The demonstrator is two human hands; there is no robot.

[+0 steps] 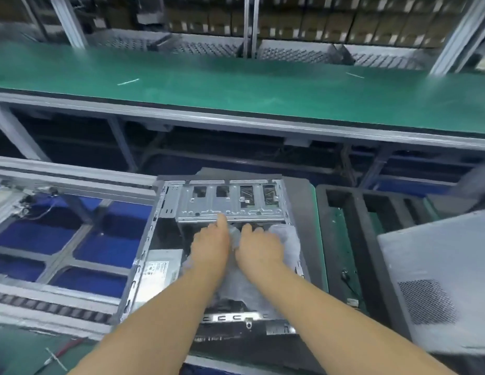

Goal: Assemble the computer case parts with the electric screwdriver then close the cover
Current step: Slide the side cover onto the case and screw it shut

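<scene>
An open grey computer case (152, 239) lies on its side in front of me, its metal drive cage (227, 198) at the far end. Crumpled translucent plastic wrap (287, 236) fills the middle of the case. My left hand (211, 244) reaches into the case with its fingers stretched forward, the fingertips touching the near edge of the drive cage. My right hand (259, 246) lies beside it with its fingers curled down into the plastic wrap. The grey side cover (436, 280) with a mesh vent rests at the right. No electric screwdriver is in view.
A black foam tray (360, 239) stands right of the case. A green conveyor belt (236, 85) runs across behind. Blue bins (100, 253) sit under a metal frame at the left. Small tools (57, 358) lie on the green mat at the lower left.
</scene>
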